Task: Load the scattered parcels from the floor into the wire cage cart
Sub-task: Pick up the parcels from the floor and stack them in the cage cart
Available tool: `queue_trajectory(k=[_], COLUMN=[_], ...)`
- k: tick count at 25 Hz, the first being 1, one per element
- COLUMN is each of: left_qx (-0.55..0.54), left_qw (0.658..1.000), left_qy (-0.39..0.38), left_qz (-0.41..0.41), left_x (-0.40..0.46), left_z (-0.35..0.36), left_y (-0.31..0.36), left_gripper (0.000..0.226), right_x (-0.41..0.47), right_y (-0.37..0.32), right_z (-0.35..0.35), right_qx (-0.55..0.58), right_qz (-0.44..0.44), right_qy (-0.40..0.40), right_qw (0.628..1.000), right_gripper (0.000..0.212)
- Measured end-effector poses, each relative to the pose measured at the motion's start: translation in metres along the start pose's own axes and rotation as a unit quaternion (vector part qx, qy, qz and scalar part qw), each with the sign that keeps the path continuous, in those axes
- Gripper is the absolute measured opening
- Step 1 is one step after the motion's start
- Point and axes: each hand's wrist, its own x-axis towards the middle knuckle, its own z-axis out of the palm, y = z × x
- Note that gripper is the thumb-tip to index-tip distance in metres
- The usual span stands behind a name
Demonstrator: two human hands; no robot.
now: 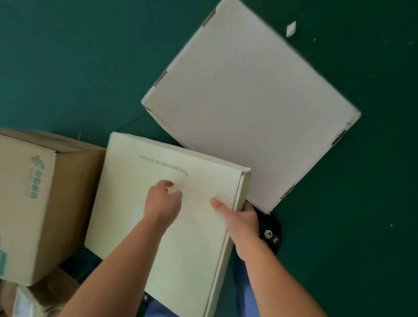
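R hand (239, 218) grips pale flat box (165, 222) at edge; L hand (163, 203) curled on lid, pinching small white scrap.

The right hand (241, 218) grips the edge of a pale flat box (163, 233); the left hand (163, 203) rests curled on its top. A white flat box (249, 101) lies on the green floor (57, 38), a brown carton (11, 204) to the left.

head cam | looks steeply down, close over hands (199, 211) | green floor (59, 25) | edges seemingly blurred
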Motion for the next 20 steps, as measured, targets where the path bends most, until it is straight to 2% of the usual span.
queue_trajectory(k=[3, 8, 11, 14, 17, 19, 20], left_qx=[-0.018, -0.012, 0.001, 0.007, 0.038, 0.059, 0.034], left_qw=[0.999, 0.999, 0.997, 0.993, 0.992, 0.994, 0.997], left_qy=[-0.033, -0.031, -0.059, -0.088, -0.046, 0.006, 0.016], left_qz=[0.004, 0.011, 0.05, 0.084, 0.115, 0.094, 0.068], left_x=[-0.045, -0.136, -0.22, -0.311, -0.375, -0.409, -0.424], left_z=[-0.037, -0.117, -0.151, -0.176, -0.199, -0.217, -0.224], left_y=[0.005, 0.019, 0.031, 0.034, 0.038, 0.043, 0.045], left_gripper=[0.042, 0.042, 0.039, 0.036, 0.048, 0.055, 0.063], right_x=[-0.053, -0.189, -0.297, -0.398, -0.472, -0.513, -0.531], right_y=[-0.036, -0.088, -0.102, -0.096, -0.084, -0.077, -0.074], right_z=[-0.022, -0.055, -0.063, -0.072, -0.091, -0.11, -0.121], right_qx=[0.017, 0.08, 0.158, 0.267, 0.358, 0.392, 0.405], right_qz=[-0.018, -0.08, -0.125, -0.133, -0.132, -0.138, -0.142], right_qy=[0.046, 0.116, 0.166, 0.206, 0.212, 0.218, 0.221], right_qw=[0.999, 0.987, 0.965, 0.932, 0.9, 0.883, 0.876], right_gripper=[0.054, 0.062, 0.053, 0.051, 0.054, 0.055, 0.054])
